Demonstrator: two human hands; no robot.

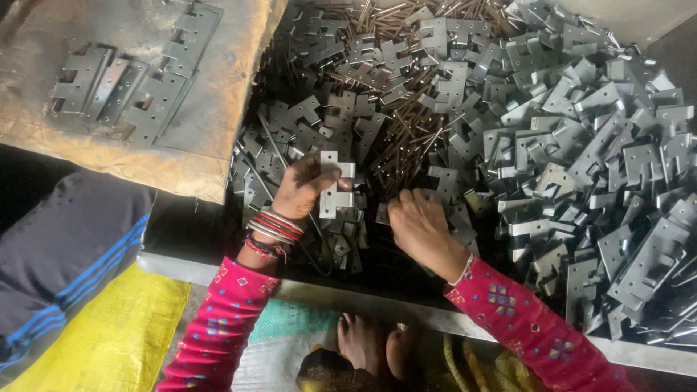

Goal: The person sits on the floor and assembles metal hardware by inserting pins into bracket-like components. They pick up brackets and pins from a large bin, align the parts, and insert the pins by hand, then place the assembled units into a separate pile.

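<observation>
My left hand point(301, 190) holds a grey metal hinge plate point(330, 183) upright above the pile, thumb across its face. My right hand point(417, 221) reaches palm down into the heap of hinge plates point(581, 145), fingers curled among the pieces near its front edge; whether it grips one is hidden. Thin brown metal pins point(403, 149) lie mixed in with the plates just beyond both hands. Red bangles circle my left wrist, and both sleeves are pink with a pattern.
A worn wooden board point(218, 138) at upper left carries a few assembled hinges point(123, 87). The pile sits in a tray with a pale front rim point(363, 297). A dark blue-striped cloth point(65, 247) and yellow sack point(109, 334) lie at lower left.
</observation>
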